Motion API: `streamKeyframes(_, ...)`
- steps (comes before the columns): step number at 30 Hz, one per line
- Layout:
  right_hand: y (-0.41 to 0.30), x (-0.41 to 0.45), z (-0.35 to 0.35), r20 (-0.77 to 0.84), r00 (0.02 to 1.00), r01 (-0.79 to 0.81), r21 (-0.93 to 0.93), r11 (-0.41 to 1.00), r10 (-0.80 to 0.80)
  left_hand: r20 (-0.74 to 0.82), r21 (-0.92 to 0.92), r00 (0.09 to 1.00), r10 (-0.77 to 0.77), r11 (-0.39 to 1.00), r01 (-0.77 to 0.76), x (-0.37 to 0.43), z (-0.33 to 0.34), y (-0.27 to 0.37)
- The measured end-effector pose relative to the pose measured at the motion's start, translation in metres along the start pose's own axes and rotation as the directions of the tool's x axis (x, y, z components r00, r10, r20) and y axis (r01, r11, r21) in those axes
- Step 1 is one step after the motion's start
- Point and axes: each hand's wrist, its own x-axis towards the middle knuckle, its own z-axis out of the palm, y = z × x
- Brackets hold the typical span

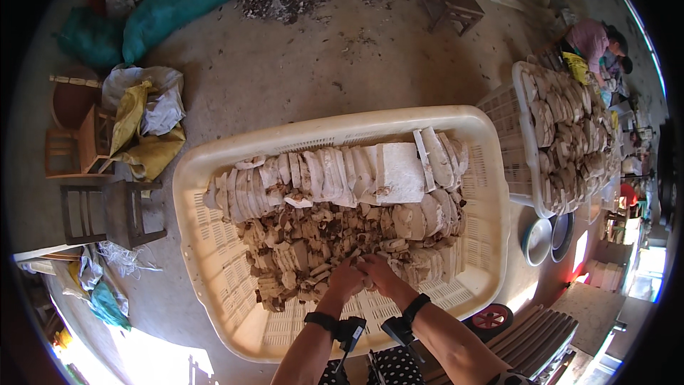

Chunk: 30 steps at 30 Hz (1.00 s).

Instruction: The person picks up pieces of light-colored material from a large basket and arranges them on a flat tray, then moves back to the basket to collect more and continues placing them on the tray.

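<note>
A large cream plastic basket (pixel 342 123) with slotted walls stands before me. Along its far side lie rows of pale, flat dried slices (pixel 326 174), with a broad white slab (pixel 402 168) among them. Brown, broken pieces (pixel 299 254) fill the middle and near left. My left hand (pixel 346 278) and my right hand (pixel 380 272) are close together over the near middle of these pieces, fingers bent inward. Whatever lies between the fingers is too small and covered to make out. Each wrist wears a black strap with a small device.
A second slotted basket (pixel 526 139) full of similar pieces stands at the right, with a person (pixel 590 45) bending beyond it. Metal basins (pixel 537 241) and a red-hubbed wheel (pixel 489 318) are nearby. Wooden chairs (pixel 125 214) and sacks (pixel 181 5) stand left.
</note>
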Motion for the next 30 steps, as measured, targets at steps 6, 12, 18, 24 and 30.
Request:
streamKeyframes(6, 0.028, 0.021, -0.025, 0.134, 0.933, 0.356, -0.214, 0.909, -0.334, 0.097, -0.305, 0.986, -0.137, 0.939, 0.161, -0.006, 0.0, 0.018)
streamKeyframes(12, -0.008, -0.012, 0.012, 0.002, 0.994, 0.107, 0.02, 0.994, -0.107, 0.018, -0.592, 0.991, -0.133, 0.797, 0.118, -0.017, -0.002, 0.002)
streamKeyframes(18, -0.041, -0.061, 0.034, -0.072, 0.989, 0.117, -0.118, 0.986, -0.126, -0.137, -0.541, 0.987, -0.08, 0.841, -0.007, -0.067, -0.021, 0.043)
streamKeyframes(24, -0.058, -0.12, 0.055, -0.016, 0.96, 0.274, -0.12, 0.954, -0.278, -0.244, -0.62, 0.969, 0.02, 0.766, -0.172, -0.123, -0.029, 0.063)
streamKeyframes(30, -0.074, -0.186, 0.064, -0.132, 0.903, 0.41, -0.014, 0.912, -0.408, -0.23, -0.577, 0.961, 0.151, 0.775, -0.26, -0.176, -0.035, 0.101)
